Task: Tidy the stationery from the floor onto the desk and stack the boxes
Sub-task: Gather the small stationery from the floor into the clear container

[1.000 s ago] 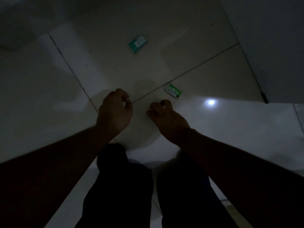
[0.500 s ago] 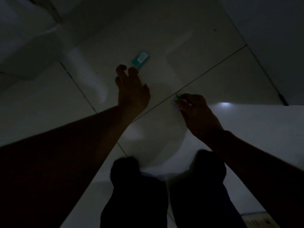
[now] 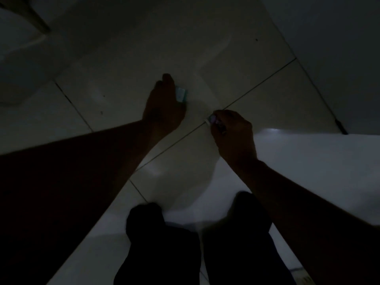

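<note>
Left grip (image 3: 164, 108) is now being clamped round the teal box (image 3: 181, 95), which lay just ahead of it a moment ago; the green box (image 3: 210, 120) is being pinched in the right grip (image 3: 232, 132). Both are being held low over the floor (image 3: 123, 68), ready, seemingly, for carrying to the counter.

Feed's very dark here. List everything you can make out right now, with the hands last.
teal box: 1, teal, upper centre, in the left hand's grip
small box: 1, pale, mostly hidden, pinched at the right fingertips
floor: pale tiles, dark grout lines, fills most of the view
wall: 1, grey, upper right
glare: 1, white, on the floor beside the right hand
legs: 2, dark trousers, bottom centre
left hand: 1, grips teal box
right hand: 1, pinches small box
</note>
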Tool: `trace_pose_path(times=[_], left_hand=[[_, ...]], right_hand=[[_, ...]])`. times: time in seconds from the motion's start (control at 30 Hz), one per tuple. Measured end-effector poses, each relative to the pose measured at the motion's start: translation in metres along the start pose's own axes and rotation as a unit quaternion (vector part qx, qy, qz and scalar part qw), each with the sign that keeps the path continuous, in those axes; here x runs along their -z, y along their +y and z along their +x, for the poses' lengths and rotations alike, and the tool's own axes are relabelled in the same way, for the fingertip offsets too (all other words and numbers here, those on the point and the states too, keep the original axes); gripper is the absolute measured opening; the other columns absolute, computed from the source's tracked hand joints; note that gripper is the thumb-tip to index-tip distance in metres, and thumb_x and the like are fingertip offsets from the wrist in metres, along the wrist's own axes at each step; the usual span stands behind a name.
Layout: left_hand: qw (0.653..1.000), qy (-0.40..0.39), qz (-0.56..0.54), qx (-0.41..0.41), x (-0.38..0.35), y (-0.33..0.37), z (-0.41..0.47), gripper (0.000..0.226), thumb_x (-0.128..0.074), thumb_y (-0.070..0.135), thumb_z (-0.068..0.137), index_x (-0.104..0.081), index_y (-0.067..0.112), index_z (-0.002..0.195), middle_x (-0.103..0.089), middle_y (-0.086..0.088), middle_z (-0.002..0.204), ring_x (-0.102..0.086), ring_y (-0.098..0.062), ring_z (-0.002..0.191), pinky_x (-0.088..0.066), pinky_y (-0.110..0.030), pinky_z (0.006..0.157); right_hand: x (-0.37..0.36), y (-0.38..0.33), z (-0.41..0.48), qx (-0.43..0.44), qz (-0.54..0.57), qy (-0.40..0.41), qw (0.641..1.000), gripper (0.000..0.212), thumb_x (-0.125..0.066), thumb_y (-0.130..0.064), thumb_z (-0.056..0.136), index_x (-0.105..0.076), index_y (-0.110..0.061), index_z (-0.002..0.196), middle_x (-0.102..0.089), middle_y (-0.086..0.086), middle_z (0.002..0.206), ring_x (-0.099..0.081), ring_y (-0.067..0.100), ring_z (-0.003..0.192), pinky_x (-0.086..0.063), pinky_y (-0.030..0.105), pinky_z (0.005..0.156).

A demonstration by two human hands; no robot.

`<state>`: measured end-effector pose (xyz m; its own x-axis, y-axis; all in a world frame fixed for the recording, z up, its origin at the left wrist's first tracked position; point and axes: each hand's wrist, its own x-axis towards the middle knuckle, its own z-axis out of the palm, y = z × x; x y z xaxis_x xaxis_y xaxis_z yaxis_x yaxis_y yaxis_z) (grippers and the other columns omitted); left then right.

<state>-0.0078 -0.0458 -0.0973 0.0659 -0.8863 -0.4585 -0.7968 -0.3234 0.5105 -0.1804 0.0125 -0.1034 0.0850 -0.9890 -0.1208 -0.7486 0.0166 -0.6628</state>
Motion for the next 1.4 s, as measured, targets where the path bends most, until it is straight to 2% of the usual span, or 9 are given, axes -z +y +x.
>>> trace_pose_path(times=[0.13,0.3,0.43,0.6,0.83,0.9,1.07,1.23,1.4], left_hand=[[0.992,-0.004,-0.121,0.031,-0.018,0.016,-0.019,0.065,-0.067,0.021,0.085,-0.035,0.016,0.142,-0.059,-0.019,0.119,-0.058,-0.03,0.109,-0.044,-0.023,0.08],[0.989,-0.008,-0.132,0.061,-0.034,0.025,-0.03,0.057,-0.062,0.028,0.091,-0.04,0.014,0.141,-0.05,-0.016,0.131,-0.055,-0.027,0.115,-0.039,-0.018,0.081],[0.995,-0.012,-0.09,0.041,-0.038,0.033,-0.03,0.053,-0.061,0.017,0.09,-0.041,0.012,0.139,-0.043,-0.018,0.13,-0.05,-0.03,0.113,-0.034,-0.016,0.08],[0.999,-0.026,-0.018,0.011,-0.043,0.046,-0.025,0.058,-0.069,0.027,0.085,-0.043,0.009,0.134,-0.042,-0.019,0.128,-0.047,-0.037,0.115,-0.048,-0.045,0.091],[0.995,-0.064,0.066,-0.039,-0.025,0.05,-0.029,0.044,-0.052,0.016,0.093,-0.042,0.007,0.134,-0.053,-0.021,0.121,-0.054,-0.036,0.107,-0.046,-0.038,0.081],[0.995,-0.089,0.038,-0.03,-0.017,0.049,-0.031,0.041,-0.054,0.018,0.093,-0.045,0.009,0.132,-0.054,-0.021,0.121,-0.055,-0.036,0.107,-0.044,-0.031,0.078],[0.996,-0.034,-0.062,0.044,0.016,0.049,-0.053,0.043,-0.061,0.023,0.09,-0.054,0.01,0.131,-0.054,-0.016,0.133,-0.053,-0.032,0.119,-0.043,-0.036,0.102],[0.993,-0.017,-0.11,0.044,0.079,0.066,-0.098,0.031,-0.061,0.014,0.089,-0.062,0.002,0.118,-0.067,-0.02,0.111,-0.064,-0.034,0.099,-0.053,-0.041,0.088],[0.965,0.01,-0.25,0.076,0.157,0.097,-0.142,0.045,-0.07,0.014,0.085,-0.058,0.004,0.127,-0.066,-0.01,0.121,-0.067,-0.021,0.101,-0.055,-0.044,0.091]], right_hand=[[-0.004,-0.017,0.01,-0.095,0.102,0.041,0.989,0.011,-0.062,-0.011,0.089,-0.072,-0.008,0.094,-0.07,0.004,0.088,-0.063,0.012,0.082,-0.05,0.015,0.074],[-0.005,-0.022,0.022,-0.227,0.19,0.049,0.954,0.019,-0.063,-0.011,0.089,-0.071,-0.009,0.106,-0.071,0.005,0.102,-0.064,0.012,0.096,-0.053,0.023,0.084],[0.002,-0.014,0.017,-0.225,0.181,0.059,0.955,0.015,-0.062,-0.014,0.091,-0.07,-0.012,0.103,-0.071,0.003,0.094,-0.067,0.014,0.09,-0.054,0.027,0.08],[0.013,0.002,0.01,-0.245,0.149,0.038,0.957,0.023,-0.062,-0.019,0.091,-0.068,-0.008,0.111,-0.071,0.006,0.102,-0.066,0.014,0.097,-0.053,0.026,0.088],[0.044,0.004,0.003,-0.274,0.165,0.001,0.948,0.012,-0.064,-0.015,0.089,-0.067,-0.005,0.095,-0.069,0.018,0.092,-0.065,0.03,0.091,-0.053,0.042,0.086],[0.051,0.002,0.0,-0.277,0.18,-0.011,0.944,0.006,-0.065,-0.014,0.088,-0.067,-0.012,0.094,-0.069,0.016,0.092,-0.067,0.03,0.09,-0.055,0.048,0.087],[0.07,-0.022,-0.004,-0.253,0.192,-0.03,0.948,0.004,-0.065,-0.011,0.088,-0.064,-0.015,0.087,-0.067,0.004,0.081,-0.068,0.022,0.084,-0.057,0.038,0.083],[0.1,-0.069,-0.014,-0.238,0.227,-0.021,0.944,0.019,-0.066,-0.011,0.085,-0.063,-0.023,0.07,-0.066,0.006,0.074,-0.067,0.028,0.081,-0.055,0.054,0.084],[0.161,-0.145,-0.015,-0.262,0.309,-0.011,0.914,0.026,-0.062,0.002,0.086,-0.061,-0.02,0.072,-0.061,-0.002,0.072,-0.061,0.018,0.076,-0.051,0.045,0.089]])
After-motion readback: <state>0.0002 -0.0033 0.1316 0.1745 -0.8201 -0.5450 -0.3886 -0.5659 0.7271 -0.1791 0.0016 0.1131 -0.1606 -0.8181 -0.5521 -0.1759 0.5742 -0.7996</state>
